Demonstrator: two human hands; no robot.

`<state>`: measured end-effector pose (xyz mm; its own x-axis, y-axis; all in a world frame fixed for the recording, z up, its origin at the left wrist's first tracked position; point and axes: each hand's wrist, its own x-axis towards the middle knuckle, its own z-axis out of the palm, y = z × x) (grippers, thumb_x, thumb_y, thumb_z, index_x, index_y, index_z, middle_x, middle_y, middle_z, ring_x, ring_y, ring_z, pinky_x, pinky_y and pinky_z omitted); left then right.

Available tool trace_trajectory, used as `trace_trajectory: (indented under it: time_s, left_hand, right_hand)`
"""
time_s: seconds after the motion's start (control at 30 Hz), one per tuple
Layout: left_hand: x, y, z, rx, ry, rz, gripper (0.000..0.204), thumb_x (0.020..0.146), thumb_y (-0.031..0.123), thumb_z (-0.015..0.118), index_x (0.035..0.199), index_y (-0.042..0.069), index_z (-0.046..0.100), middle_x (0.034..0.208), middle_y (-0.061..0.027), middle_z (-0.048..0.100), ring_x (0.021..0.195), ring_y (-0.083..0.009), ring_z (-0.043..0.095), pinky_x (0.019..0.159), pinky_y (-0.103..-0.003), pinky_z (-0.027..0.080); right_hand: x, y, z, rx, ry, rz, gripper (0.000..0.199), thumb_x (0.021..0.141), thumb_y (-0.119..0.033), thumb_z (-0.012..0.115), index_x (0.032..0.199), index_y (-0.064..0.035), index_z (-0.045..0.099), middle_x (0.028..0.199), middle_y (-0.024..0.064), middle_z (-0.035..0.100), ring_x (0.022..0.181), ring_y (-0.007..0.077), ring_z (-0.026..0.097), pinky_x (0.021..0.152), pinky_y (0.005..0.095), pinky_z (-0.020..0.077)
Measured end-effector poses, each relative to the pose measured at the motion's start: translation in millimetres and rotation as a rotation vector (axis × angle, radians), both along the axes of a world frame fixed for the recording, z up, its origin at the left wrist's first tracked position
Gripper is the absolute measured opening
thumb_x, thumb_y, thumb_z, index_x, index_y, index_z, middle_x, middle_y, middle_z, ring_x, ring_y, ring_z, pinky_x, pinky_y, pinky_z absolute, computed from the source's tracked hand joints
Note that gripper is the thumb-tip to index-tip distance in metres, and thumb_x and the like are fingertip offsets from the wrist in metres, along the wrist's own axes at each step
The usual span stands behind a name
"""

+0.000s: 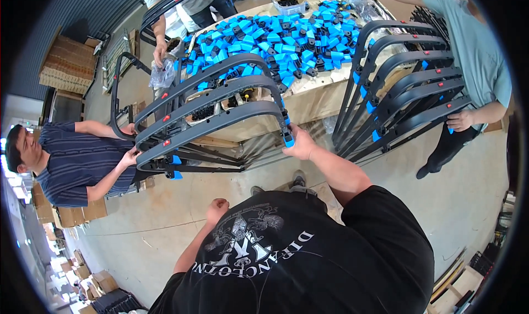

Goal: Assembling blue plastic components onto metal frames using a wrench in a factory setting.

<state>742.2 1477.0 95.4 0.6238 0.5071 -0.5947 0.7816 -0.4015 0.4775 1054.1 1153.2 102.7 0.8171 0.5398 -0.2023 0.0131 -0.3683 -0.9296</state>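
My right hand [301, 144] is closed around the lower right end of the nearest black curved frame [220, 119], where a blue plastic end piece [288, 140] is fitted. Similar dark frames with small red marks stand in a row behind it. Beside my torso, clear of the frames, my left hand [217, 210] is curled closed. Whether anything lies inside its fingers is hidden. At the frames' left side, a co-worker in a striped shirt [82, 160] touches them with both hands.
A big heap of blue and black plastic pieces [275, 41] covers the wooden table [314, 99]. More black frames [408, 88] stand at right, where a person in a light green shirt [479, 55] holds one. Another person works at the far left. Stacked cardboard [69, 63] stands further left.
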Motion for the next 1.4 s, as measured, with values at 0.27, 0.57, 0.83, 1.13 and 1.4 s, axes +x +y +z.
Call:
trace_trajectory:
  time_s: [0.27,0.57,0.83,1.13,1.4]
  left_hand:
    - [-15.7,-20.8,-1.5,-0.041,-0.116,0.141,0.032,0.089,0.024,0.071,0.109,-0.001,0.071,0.091,-0.0134,0.076,0.083,-0.0196,0.073,0.075,-0.032,0.057]
    - [1.4,-12.1,34.7,-0.039,-0.091,0.092,0.025,0.091,0.02,0.069,0.106,0.0,0.069,0.086,-0.0099,0.075,0.073,-0.018,0.073,0.069,-0.031,0.056]
    - [14.7,81.7,28.6,0.301,-0.346,0.147,0.023,0.093,0.019,0.062,0.103,0.001,0.068,0.082,-0.0081,0.072,0.071,-0.0185,0.07,0.065,-0.033,0.054]
    - [64.7,261.8,38.4,-0.6,-0.38,0.956,0.032,0.096,0.045,0.053,0.096,0.014,0.064,0.083,-0.0026,0.064,0.073,-0.023,0.064,0.066,-0.043,0.053]
    - [127.3,282.9,14.9,-1.11,-0.217,0.531,0.053,0.096,0.06,0.048,0.107,0.014,0.07,0.093,-0.01,0.073,0.081,-0.0296,0.071,0.069,-0.07,0.052]
  right_hand:
    - [-1.1,22.8,-19.2,-0.116,-0.05,-0.238,0.057,0.068,-0.029,0.079,0.116,-0.0051,0.06,0.107,0.021,0.069,0.109,0.0432,0.062,0.097,0.0491,0.0485]
    - [0.2,22.0,-44.1,-0.246,-0.093,-0.109,0.056,0.07,-0.027,0.078,0.12,-0.0106,0.058,0.12,0.024,0.062,0.117,0.0425,0.058,0.101,0.0498,0.0487]
    - [-5.9,9.8,-52.0,-0.046,0.088,-0.136,0.084,0.068,-0.019,0.082,0.143,-0.007,0.049,0.126,0.0154,0.064,0.107,0.0289,0.065,0.089,0.038,0.0545]
    - [46.9,37.1,62.6,0.113,0.791,-0.38,0.071,0.095,-0.047,0.053,0.155,-0.0154,0.034,0.141,0.0111,0.051,0.118,0.035,0.057,0.092,0.0672,0.0446]
    - [111.4,46.4,-8.3,0.084,0.925,-0.359,0.068,0.082,-0.077,0.059,0.118,-0.0196,0.07,0.116,0.0079,0.068,0.103,0.0293,0.061,0.079,0.0604,0.0491]
